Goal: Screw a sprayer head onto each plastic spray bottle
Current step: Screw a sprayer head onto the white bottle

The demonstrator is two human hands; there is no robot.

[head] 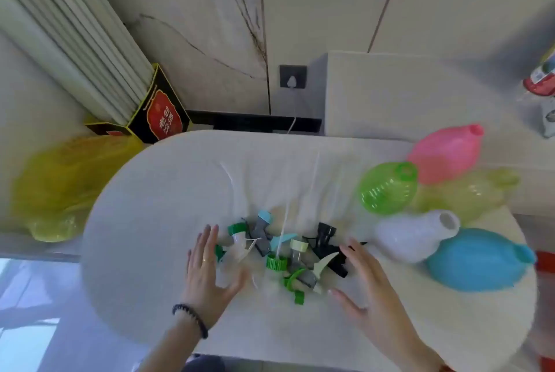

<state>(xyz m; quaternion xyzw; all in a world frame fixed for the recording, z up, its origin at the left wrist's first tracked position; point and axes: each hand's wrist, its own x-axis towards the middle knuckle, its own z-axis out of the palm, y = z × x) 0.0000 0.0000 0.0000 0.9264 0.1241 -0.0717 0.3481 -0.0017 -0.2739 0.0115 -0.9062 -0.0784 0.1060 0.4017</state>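
Observation:
A heap of sprayer heads (282,251) in green, blue, grey, black and white lies in the middle of the white table (156,221), thin dip tubes sticking out. Several capless plastic bottles lie on their sides at the right: pink (444,155), green (387,188), pale yellow (468,194), white (417,236) and blue (480,260). My left hand (207,275) rests flat with fingers spread at the heap's left edge. My right hand (366,278) hovers with fingers spread at the heap's right edge, touching the black sprayer head (327,242). Neither hand holds anything.
A yellow plastic bag (66,182) and a red-and-black box (159,110) stand beyond the table's left end. A white cabinet (405,95) rises behind the bottles. A red-labelled object (540,80) sits at the far right. A wall socket (292,80) holds a cable.

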